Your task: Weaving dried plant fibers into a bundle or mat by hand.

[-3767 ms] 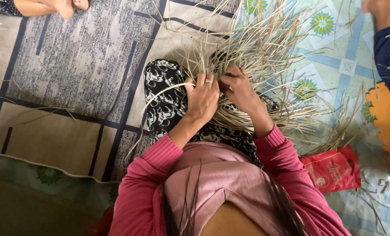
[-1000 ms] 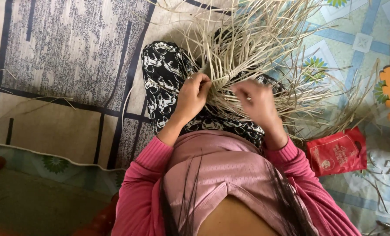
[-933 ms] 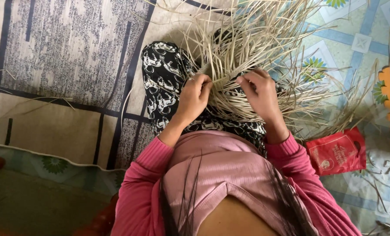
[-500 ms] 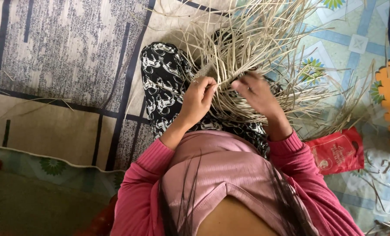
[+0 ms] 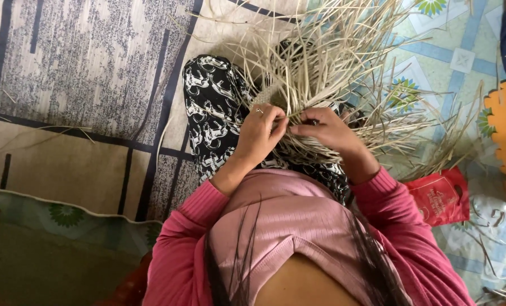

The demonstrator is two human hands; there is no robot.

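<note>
Broadly, the patterned floor mat carries the seated person, with the spray of pale reed strips fanned over the lap. Keep the woven band flat. The left hand pinches closed on strips beside it; the right hand nips one strip fingertip-tight. Judged best: pull each strip snug before crossing.

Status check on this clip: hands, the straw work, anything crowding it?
Left hand and right hand both pinching pale straw strips. Woven piece on lap. Red packet lies apart, right.
</note>
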